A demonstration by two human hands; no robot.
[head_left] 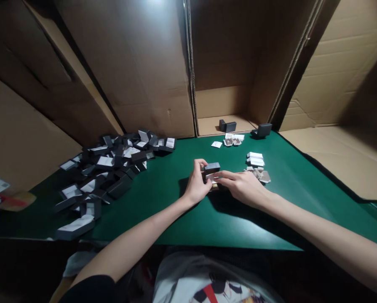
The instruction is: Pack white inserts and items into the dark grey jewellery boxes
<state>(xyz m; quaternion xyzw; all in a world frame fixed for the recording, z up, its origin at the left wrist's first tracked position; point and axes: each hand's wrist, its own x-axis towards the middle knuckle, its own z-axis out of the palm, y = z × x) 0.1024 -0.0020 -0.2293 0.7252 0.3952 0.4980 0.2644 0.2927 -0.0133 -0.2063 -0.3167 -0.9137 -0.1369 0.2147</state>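
Observation:
A small dark hinged box (212, 167) is held over the green table, its lid raised and a white lining or insert (211, 177) in its lower part. My left hand (197, 185) wraps thumb and fingers around its left side. From the right, my right hand (239, 185) reaches in with its fingers together, their tips at the white insert. Whether they pinch it or press on it is hard to tell. Just beyond my right hand lie crumpled pale paper pieces (264, 176) and white folded inserts (255, 159).
A heap of open dark boxes (118, 185) covers the left of the green table (169, 227). More pale pieces (233, 139), a white square (216, 144) and a dark box (262, 131) lie at the back. Two dark boxes (230, 126) sit in a cardboard carton (226, 101). Cardboard walls surround the table.

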